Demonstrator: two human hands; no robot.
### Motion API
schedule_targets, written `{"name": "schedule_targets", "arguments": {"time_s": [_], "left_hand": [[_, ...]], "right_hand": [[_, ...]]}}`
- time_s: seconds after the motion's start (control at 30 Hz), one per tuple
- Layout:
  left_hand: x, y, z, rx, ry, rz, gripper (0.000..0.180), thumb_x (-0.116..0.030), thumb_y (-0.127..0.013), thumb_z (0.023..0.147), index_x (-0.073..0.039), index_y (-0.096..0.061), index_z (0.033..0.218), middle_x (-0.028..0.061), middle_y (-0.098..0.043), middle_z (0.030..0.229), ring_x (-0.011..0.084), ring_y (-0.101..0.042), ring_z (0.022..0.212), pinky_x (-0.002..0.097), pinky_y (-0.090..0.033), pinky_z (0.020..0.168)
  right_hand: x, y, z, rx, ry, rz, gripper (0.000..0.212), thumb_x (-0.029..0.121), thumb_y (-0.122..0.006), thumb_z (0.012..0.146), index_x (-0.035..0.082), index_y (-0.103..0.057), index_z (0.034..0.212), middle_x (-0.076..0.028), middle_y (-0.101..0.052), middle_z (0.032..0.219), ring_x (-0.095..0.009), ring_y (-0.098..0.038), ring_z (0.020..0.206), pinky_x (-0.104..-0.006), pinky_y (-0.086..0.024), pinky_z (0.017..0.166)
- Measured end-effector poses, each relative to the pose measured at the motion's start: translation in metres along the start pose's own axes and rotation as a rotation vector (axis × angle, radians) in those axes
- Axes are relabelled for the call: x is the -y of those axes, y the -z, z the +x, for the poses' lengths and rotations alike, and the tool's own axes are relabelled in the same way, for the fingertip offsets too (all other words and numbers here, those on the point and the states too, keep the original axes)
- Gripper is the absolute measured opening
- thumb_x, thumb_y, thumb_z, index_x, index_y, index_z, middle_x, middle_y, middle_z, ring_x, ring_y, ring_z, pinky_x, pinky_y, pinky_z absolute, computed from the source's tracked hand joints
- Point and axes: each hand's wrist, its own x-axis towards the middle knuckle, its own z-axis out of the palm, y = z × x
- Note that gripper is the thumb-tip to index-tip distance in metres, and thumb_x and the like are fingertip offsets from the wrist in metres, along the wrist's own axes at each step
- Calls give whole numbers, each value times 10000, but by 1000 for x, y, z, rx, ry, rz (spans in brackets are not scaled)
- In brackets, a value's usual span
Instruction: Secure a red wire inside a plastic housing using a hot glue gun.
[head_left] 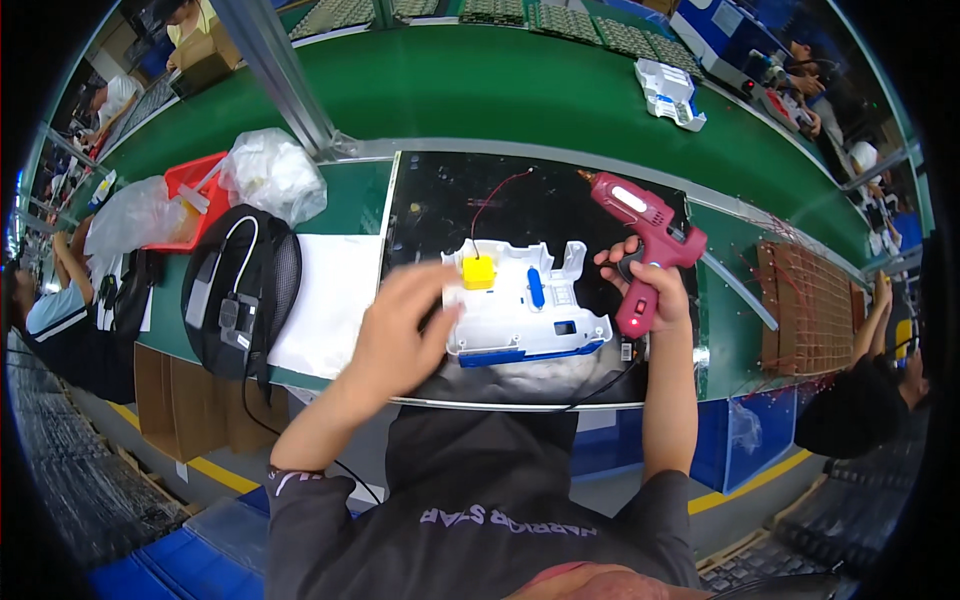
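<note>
My right hand (655,285) grips the handle of a dark red hot glue gun (640,212), its nozzle pointing up and to the left, with a clear glue stick (740,290) sticking out of its back. In front of me lies a white plastic housing shell (510,315) with a blue lower edge. Inside it sit a yellow block (478,272) with a thin red wire (490,203) and a small blue part (536,288). Slightly blurred, my left hand (398,325) is at the shell's left edge, thumb apart from the fingers, with nothing visible in it.
A black work mat (430,190) lies under the shell. To the left are white paper (330,300), a black mesh bag (262,330) and a red bin (195,180) with plastic bags. Wires spread over a cardboard box (810,310) at right. Another white shell (668,95) rests on the green conveyor (480,90).
</note>
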Motion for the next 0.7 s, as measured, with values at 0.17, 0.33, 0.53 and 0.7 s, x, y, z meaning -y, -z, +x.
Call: {"name": "schedule_targets", "arguments": {"time_s": [0.17,0.33,0.53,0.7], "left_hand": [[64,-21,46,186,322,-239,332,-174,-664,846,47,-637,1093,193,-673,1056,285,-663,958,355,-519,848],[88,-46,67,261,408,-327,339,-192,-704,823,60,-668,1046,177,-707,961,234,-698,858,306,-543,790],[89,-58,62,288,490,-527,244,-161,-700,834,46,-710,961,154,-717,888,155,-684,820,268,-531,764],[79,-60,55,161,522,-614,219,-145,-655,897,59,-695,965,73,-688,850,94,-606,796,225,-483,744]], "right_hand": [[6,-17,-3,12,-1,-41,269,41,-629,763,34,-533,1015,-142,-591,986,-348,-580,1080,-411,-521,919],[7,-30,-13,40,-54,-114,270,22,-645,746,29,-551,998,-150,-626,966,-346,-607,1038,-416,-505,914],[11,-58,-30,44,-115,-251,258,-41,-633,696,5,-584,945,-155,-662,918,-315,-636,974,-462,-453,951],[15,-83,-41,137,-144,-555,211,-22,-648,761,-21,-598,965,-113,-655,950,-217,-631,953,-361,-484,879]]}}
